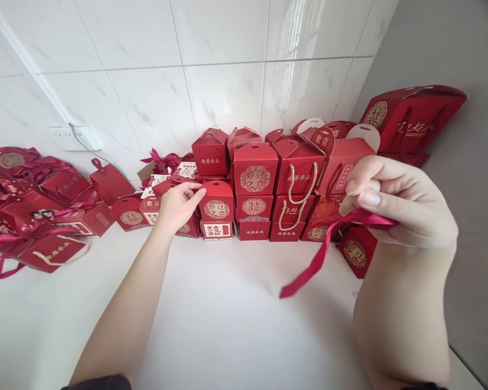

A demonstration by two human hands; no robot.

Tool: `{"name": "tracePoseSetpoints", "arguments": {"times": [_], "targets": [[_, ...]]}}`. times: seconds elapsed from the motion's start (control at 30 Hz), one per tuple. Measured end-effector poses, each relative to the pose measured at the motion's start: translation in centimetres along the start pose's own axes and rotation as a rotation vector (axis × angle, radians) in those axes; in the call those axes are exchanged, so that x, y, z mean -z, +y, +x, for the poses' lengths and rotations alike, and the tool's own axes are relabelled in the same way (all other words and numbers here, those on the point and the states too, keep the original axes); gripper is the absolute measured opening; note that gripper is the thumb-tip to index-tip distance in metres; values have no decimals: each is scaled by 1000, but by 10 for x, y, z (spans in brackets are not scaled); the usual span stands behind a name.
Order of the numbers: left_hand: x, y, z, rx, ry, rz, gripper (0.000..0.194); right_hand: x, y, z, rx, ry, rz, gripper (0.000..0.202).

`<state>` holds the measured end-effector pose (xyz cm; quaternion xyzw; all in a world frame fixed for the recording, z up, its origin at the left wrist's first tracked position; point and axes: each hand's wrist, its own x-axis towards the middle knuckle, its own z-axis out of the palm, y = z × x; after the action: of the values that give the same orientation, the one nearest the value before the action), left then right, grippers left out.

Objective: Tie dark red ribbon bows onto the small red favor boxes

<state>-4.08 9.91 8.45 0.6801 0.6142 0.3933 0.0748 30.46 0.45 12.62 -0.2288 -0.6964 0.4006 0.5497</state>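
Observation:
My left hand has its thumb and fingers closed on the upper left edge of a small red box with a round gold emblem. That box rests on a box with a white label, at the front of the stacked red boxes. On the right, my right hand is raised in front of the stacks, pinching a dark red ribbon between thumb and fingers. One end of the ribbon dangles down to the left over the white surface.
A pile of red boxes with ribbons lies at the left. Taller stacks with rope handles stand against the tiled wall. A larger red box is at the far right by a grey panel. A cable runs from a wall socket.

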Motion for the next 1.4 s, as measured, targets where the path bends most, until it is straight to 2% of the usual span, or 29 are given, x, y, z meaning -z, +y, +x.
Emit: {"name": "tracePoseSetpoints", "arguments": {"times": [0.07,0.17,0.23,0.33,0.5,0.57,0.67,0.73,0.87,0.93,1.03,1.1,1.17,1.23,1.3,1.33,1.4], "targets": [[0,0,-1,53,-54,-54,40,-3,-1,0,22,-21,-21,5],[3,1,-2,148,-191,-265,38,-7,-3,1,25,-30,-32,4],[6,3,-2,165,-267,-369,32,-9,-4,2,9,-19,-54,4],[15,6,-3,164,-351,-406,32,-10,-6,2,1,-18,-84,4],[46,11,-7,142,-278,-438,27,-10,-9,1,-28,-9,-124,3],[60,12,-10,142,-296,-470,27,-10,-10,1,-25,1,-140,4],[74,15,-16,171,-479,-498,28,-12,-10,2,-33,4,-158,4],[74,18,-19,157,-646,-517,29,-14,-10,2,-41,-11,-158,5],[49,27,-21,68,-1014,-540,33,-17,-9,3,-71,-48,-183,5],[30,30,-21,43,-1110,-468,34,-16,-9,2,-94,-102,-205,7],[6,31,-22,19,-1133,-293,38,-14,-8,2,-122,-213,-243,14],[-4,29,-22,0,-1082,-175,40,-13,-8,3,-138,-270,-280,16],[-8,29,-24,-10,-963,-95,42,-14,-7,4,-157,-318,-301,16],[-7,35,-27,-23,-787,-77,42,-18,-5,5,-183,-359,-284,16],[-5,47,-34,-56,-637,-149,40,-23,-2,8,-206,-388,-256,18],[-4,55,-39,-81,-621,-235,38,-26,-1,10,-211,-401,-242,19],[-4,71,-51,-125,-717,-492,35,-32,2,13,-209,-438,-211,19]]}}
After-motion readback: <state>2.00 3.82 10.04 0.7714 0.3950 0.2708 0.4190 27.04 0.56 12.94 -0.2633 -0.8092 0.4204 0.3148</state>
